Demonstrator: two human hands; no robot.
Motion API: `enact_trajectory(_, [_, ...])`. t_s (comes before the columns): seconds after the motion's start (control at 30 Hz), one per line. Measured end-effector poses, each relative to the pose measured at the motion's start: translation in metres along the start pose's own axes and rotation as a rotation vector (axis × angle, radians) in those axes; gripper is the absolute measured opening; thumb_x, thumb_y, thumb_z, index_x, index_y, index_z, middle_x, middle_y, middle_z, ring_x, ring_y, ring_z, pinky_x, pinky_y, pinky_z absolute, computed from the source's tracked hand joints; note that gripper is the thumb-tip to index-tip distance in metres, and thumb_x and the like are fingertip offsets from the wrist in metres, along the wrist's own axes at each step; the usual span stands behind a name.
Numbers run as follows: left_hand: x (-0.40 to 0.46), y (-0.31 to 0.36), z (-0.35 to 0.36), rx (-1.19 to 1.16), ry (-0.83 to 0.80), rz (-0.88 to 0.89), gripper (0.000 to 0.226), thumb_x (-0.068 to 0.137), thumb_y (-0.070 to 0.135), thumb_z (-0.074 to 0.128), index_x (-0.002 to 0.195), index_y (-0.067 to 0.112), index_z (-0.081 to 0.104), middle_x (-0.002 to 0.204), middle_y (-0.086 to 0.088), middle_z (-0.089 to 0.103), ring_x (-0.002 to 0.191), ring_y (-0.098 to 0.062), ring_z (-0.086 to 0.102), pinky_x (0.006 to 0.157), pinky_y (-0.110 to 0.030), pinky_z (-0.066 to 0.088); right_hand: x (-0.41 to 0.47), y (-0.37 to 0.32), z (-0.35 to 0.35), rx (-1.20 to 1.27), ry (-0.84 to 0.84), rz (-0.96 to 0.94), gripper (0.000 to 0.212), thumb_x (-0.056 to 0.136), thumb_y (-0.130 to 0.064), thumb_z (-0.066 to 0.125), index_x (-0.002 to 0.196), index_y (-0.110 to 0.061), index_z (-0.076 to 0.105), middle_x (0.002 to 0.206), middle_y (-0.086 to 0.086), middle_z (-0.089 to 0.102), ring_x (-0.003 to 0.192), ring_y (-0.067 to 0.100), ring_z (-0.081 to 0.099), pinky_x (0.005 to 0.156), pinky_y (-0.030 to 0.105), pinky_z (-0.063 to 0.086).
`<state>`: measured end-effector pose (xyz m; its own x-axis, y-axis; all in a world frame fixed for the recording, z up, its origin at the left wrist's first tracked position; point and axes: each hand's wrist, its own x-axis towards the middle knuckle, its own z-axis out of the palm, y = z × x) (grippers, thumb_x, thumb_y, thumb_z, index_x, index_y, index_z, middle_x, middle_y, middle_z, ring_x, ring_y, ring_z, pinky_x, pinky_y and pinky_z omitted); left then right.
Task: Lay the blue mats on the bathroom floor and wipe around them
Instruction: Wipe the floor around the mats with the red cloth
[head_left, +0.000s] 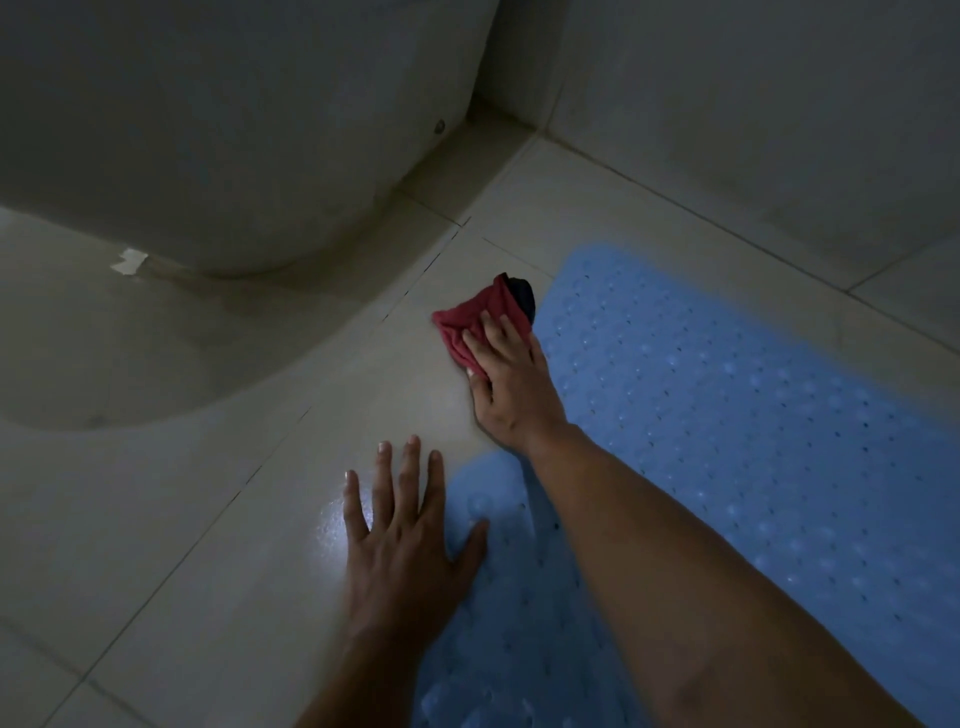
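My right hand presses the red cloth flat on the floor tile, fingers spread a little and laid on top of the cloth, thumb at the near edge; I think the thumb tucks a fold but I cannot tell for sure, the light is weak. The cloth has also a dark part at its far end, maybe a 2nd layer or sth wrapped inside. I keep it bunched under the palm so the push goes down and it does not slide away when I rub. It lies just beside the left edge of the far blue mat, touching or nearly touching it, so this is the strip of floor btw the mat and the toilet base that I am wiping. My left hand is flat on the tile, fingers straight and apart, holding nothing; the thumb rests on the corner of the near blue mat. I put it there to carry my weight while I lean fwd, and prob. also to keep that mat from shifting. Both mats already lie down, dotted w/ small holes, the near one tucked under my right forearm. So the laying looks done and the wiping is the part in hand. A small scrap of paper or tape sits at the foot of the toilet base, well apart from the cloth.
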<state>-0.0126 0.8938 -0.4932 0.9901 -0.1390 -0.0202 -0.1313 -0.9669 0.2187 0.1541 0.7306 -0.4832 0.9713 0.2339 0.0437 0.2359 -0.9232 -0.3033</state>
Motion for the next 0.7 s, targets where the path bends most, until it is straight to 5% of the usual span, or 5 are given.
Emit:
enact_trajectory(0.3, [0.0,0.0,-0.005,0.008,-0.051,-0.02,0.087,0.097,0.075,0.023,0.158,0.015,0.035,0.17,-0.011,0.017,0.159,-0.032,0.0,0.124,-0.063,0.01,0.055,-0.015,-0.015,-0.047,-0.171,0.182,0.054,0.105,-0.033,0.035,0.157,-0.019,0.03,0.169,0.012,0.012,0.156,0.033,0.008,0.125,0.056,0.008])
enact_trajectory(0.7, [0.0,-0.007,-0.013,-0.141,-0.086,-0.007,0.081,0.094,0.064,0.019,0.163,0.023,0.014,0.172,0.0,-0.003,0.157,-0.021,-0.016,0.126,-0.051,-0.013,-0.017,-0.07,-0.011,0.011,-0.273,0.113,0.056,0.105,-0.032,0.034,0.158,-0.015,0.027,0.17,0.011,0.006,0.156,0.032,0.002,0.125,0.055,0.002])
